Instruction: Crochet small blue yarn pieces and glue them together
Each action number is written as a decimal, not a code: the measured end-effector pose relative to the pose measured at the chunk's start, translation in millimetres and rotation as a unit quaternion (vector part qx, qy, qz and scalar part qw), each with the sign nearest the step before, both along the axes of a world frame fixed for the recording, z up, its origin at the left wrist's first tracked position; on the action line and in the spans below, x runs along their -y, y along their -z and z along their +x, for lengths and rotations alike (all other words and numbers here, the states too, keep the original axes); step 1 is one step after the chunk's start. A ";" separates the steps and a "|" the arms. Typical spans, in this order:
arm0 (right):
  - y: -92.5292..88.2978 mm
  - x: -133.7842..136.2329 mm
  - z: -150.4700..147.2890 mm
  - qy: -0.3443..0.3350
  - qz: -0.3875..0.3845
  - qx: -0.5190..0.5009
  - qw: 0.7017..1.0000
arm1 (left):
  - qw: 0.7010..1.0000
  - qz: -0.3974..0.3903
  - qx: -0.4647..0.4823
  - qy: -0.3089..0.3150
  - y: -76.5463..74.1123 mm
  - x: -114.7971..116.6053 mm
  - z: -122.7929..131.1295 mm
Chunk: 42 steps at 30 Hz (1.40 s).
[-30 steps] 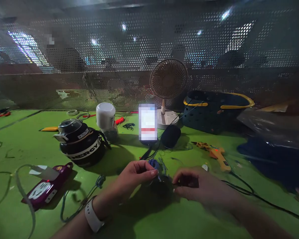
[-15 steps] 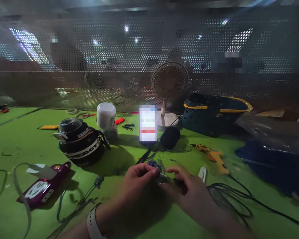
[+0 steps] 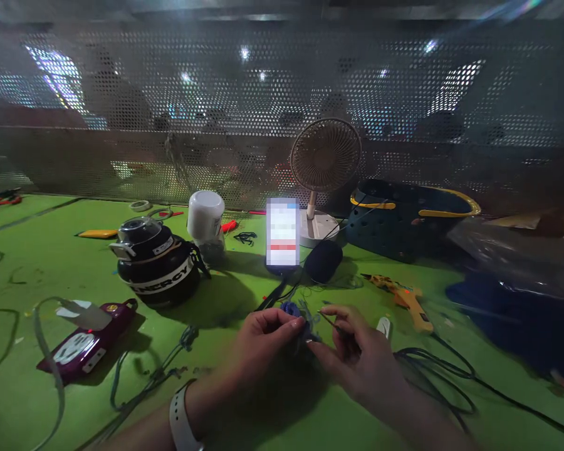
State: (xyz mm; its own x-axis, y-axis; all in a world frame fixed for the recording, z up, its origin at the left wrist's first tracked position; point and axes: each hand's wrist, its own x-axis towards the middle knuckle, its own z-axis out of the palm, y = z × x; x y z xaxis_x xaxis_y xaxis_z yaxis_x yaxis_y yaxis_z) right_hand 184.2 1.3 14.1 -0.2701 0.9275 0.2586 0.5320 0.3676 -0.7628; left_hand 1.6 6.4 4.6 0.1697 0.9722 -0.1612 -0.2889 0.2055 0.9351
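My left hand (image 3: pixel 267 341) is closed in a pinch on a small blue knotted piece of yarn or cord (image 3: pixel 294 311) low in the middle of the green table (image 3: pixel 37 263). A white band sits on that wrist. My right hand (image 3: pixel 357 357) is beside it, fingers pinched on a thin dark needle-like tool (image 3: pixel 329 321) that points at the blue piece. The two hands nearly touch.
A lit phone (image 3: pixel 282 233) stands behind the hands, next to a dark round speaker (image 3: pixel 323 260) and a small fan (image 3: pixel 324 160). A black jug (image 3: pixel 156 263), white jar (image 3: pixel 205 219), magenta power strip (image 3: pixel 84 341), yellow glue gun (image 3: pixel 404 299), dark basket (image 3: pixel 404 216) and black cables (image 3: pixel 437 369) lie around.
My right hand drew in leftwards to meet my left hand and now shows the thin tool raised at the blue piece. The view shifted slightly.
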 end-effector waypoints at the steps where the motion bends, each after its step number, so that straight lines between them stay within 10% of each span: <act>1: -0.4 -0.5 -0.1 0.001 0.015 0.025 1.000 | 1.000 0.001 0.002 -0.002 -0.5 0.2 -0.1; 7: -12.0 -11.1 15.9 0.099 0.248 0.136 0.954 | 0.999 -0.013 0.000 -0.036 -3.3 -0.7 0.5; 15: -9.0 -8.9 -4.1 0.025 -0.176 -0.095 0.979 | 0.999 -0.017 -0.006 -0.031 1.0 0.7 4.1; 28: -21.8 -20.8 14.6 -0.011 -0.185 -0.142 0.972 | 0.975 0.003 -0.020 0.221 -6.0 6.2 -1.4; 32: -20.5 -21.5 22.8 -0.086 -0.244 -0.112 0.959 | 0.993 0.033 -0.041 0.103 -21.7 0.3 -10.7; 36: -14.3 -20.4 20.2 -0.098 -0.247 -0.095 0.959 | 0.986 0.033 0.023 0.164 -14.8 2.1 -3.0; 42: -13.8 -19.8 14.2 -0.066 -0.138 -0.051 0.987 | 0.992 0.086 0.014 0.090 -1.8 8.7 7.0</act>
